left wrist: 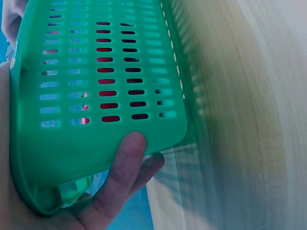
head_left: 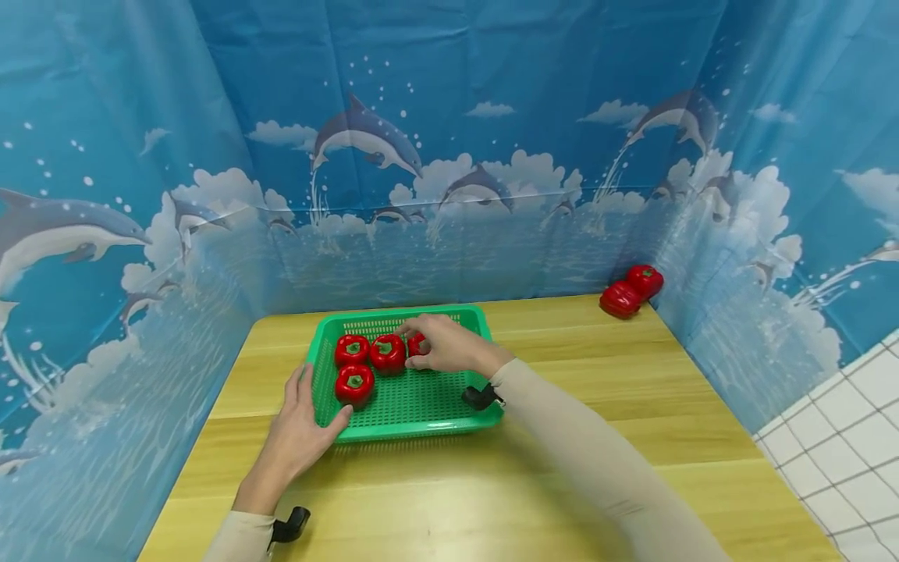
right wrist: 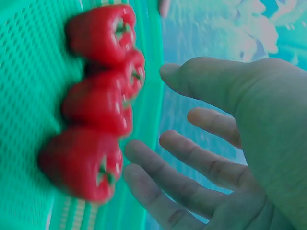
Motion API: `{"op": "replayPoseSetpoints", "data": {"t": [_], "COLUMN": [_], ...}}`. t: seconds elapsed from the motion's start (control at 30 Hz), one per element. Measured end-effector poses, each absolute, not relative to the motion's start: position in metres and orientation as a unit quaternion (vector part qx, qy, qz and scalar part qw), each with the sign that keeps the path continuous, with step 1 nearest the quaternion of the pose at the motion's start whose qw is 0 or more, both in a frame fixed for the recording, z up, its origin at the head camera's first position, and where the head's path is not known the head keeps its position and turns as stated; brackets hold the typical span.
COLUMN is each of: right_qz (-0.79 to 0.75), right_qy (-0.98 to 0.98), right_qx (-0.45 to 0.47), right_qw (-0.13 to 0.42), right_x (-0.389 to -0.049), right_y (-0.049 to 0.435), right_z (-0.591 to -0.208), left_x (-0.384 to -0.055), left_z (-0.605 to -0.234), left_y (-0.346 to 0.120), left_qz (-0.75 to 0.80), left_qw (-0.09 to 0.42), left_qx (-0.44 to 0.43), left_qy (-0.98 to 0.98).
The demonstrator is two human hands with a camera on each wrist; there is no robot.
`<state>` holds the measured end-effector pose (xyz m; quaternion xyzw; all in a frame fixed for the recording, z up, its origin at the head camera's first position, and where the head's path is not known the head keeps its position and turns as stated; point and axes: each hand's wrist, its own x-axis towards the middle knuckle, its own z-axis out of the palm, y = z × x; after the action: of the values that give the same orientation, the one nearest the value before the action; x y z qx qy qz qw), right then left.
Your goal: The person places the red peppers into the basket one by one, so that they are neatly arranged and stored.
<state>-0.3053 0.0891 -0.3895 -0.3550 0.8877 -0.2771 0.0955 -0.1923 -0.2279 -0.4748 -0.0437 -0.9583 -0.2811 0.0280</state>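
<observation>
A green plastic basket [head_left: 428,429] with perforated walls stands on the table, holding several red bell peppers [head_left: 354,385] grouped toward its left and back. My left hand [head_left: 295,433] grips the basket's front left corner; in the left wrist view its fingers [left wrist: 125,158] lie against the outer wall. Over the back of the basket is my right hand [head_left: 449,345], beside a partly hidden pepper [head_left: 414,345]. The right wrist view shows that hand [right wrist: 230,158] with spread fingers and nothing between them, close to the nearest pepper [right wrist: 84,165] and apart from it.
Two more red bell peppers [head_left: 621,299] lie together at the table's back right corner. Wood-patterned table surface [head_left: 597,375] extends right of the basket and in front of it. Blue dolphin-print curtains [head_left: 449,257] close off the back and both sides.
</observation>
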Motion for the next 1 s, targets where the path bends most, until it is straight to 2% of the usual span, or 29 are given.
{"op": "replayPoseSetpoints", "data": {"t": [0.3,0.6,1.0], "right_qz": [-0.331,-0.321,-0.325], "right_qy": [0.891,0.917,0.937], "right_qx": [-0.307,-0.231,-0.119], "right_qw": [0.047,-0.042,-0.051], "right_x": [-0.315,-0.332,-0.337], "right_y": [0.163,0.254,0.351], "right_z": [-0.390,-0.421,-0.471], "left_x": [-0.188,-0.192,-0.193], "left_z": [-0.476,-0.479,-0.480], "left_y": [-0.231,-0.229,-0.230], "left_qz": [-0.279,-0.277,-0.276], "left_qw": [0.027,0.037,0.042], "left_qx": [-0.040,-0.047,-0.045], "left_qy": [-0.959,-0.959,-0.959]}}
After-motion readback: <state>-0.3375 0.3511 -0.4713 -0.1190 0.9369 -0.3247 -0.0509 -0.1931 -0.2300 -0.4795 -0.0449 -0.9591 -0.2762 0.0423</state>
